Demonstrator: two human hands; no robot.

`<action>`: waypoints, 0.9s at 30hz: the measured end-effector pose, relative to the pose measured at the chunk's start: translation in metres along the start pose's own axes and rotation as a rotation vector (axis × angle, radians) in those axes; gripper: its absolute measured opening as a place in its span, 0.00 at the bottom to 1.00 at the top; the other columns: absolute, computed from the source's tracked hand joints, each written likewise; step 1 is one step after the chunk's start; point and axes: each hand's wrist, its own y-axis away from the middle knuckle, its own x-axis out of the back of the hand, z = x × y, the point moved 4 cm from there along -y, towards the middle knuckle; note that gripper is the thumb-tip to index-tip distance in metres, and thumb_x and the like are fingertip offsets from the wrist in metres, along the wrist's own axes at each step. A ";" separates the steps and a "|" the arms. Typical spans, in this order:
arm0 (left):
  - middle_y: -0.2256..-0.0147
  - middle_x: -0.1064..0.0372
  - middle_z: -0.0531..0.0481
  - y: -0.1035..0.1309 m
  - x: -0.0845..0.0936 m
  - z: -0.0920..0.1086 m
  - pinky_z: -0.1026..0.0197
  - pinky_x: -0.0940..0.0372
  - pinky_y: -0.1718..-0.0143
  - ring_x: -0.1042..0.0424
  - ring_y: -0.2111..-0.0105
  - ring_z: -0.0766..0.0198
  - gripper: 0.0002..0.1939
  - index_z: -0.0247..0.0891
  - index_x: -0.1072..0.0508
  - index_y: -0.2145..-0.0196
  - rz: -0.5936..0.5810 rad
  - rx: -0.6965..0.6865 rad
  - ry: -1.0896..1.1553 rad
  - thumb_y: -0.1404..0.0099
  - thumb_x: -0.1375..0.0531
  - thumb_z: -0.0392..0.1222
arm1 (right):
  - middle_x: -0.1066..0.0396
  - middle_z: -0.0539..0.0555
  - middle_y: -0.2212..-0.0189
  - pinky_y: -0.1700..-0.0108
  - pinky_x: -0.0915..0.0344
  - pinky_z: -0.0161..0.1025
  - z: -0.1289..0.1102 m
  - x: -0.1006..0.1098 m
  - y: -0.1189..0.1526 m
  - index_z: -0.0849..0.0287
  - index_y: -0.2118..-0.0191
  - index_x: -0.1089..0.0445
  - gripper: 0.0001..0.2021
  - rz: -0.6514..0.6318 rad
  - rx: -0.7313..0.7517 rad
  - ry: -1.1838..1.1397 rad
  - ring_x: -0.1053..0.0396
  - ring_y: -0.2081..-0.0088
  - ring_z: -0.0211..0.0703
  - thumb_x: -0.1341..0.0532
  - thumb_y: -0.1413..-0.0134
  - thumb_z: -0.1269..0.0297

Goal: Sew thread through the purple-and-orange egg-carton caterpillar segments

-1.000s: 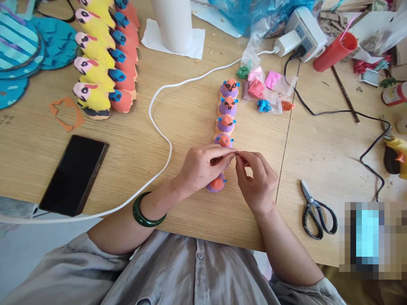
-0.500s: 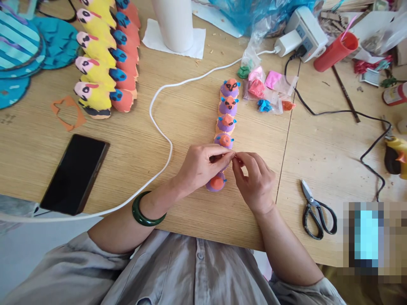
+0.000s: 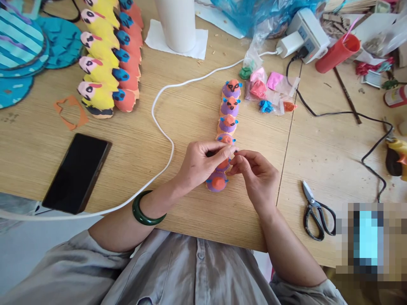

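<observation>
Purple-orange figures (image 3: 230, 108) sit partly hidden by hands (image 3: 199, 166) (image 3: 261, 180) pinching a dark speck (image 3: 235, 151), scissors (image 3: 313, 203) rightward

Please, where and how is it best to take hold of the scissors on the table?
I would grip the scissors by their black handles, coming with the right hand from the near edge of the table. They lie flat, with the looped handles toward the person and the pointed blades facing away, so this should keep the fingers off the tips.

head-worn view, facing forward and down at the hands (image 3: 230, 167)
</observation>
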 end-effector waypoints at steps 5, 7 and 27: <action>0.74 0.21 0.51 0.004 -0.004 0.000 0.67 0.34 0.74 0.26 0.74 0.66 0.16 0.38 0.16 0.70 -0.038 -0.092 -0.022 0.30 0.37 0.49 | 0.22 0.49 0.73 0.70 0.22 0.39 -0.002 -0.001 -0.001 0.56 0.65 0.24 0.11 0.010 -0.043 -0.079 0.26 0.76 0.37 0.31 0.41 0.53; 0.73 0.20 0.50 0.004 -0.004 0.000 0.66 0.33 0.73 0.25 0.73 0.66 0.15 0.37 0.16 0.69 -0.055 -0.123 -0.038 0.30 0.37 0.48 | 0.22 0.49 0.73 0.71 0.22 0.38 -0.003 0.000 -0.001 0.56 0.67 0.24 0.12 0.016 -0.042 -0.080 0.26 0.76 0.37 0.30 0.43 0.52; 0.63 0.16 0.47 0.005 -0.003 0.002 0.67 0.28 0.66 0.20 0.67 0.65 0.09 0.38 0.15 0.56 -0.046 -0.258 -0.064 0.34 0.33 0.37 | 0.23 0.47 0.76 0.74 0.25 0.34 0.000 0.004 -0.003 0.57 0.69 0.25 0.12 0.074 0.006 -0.122 0.27 0.78 0.34 0.29 0.43 0.54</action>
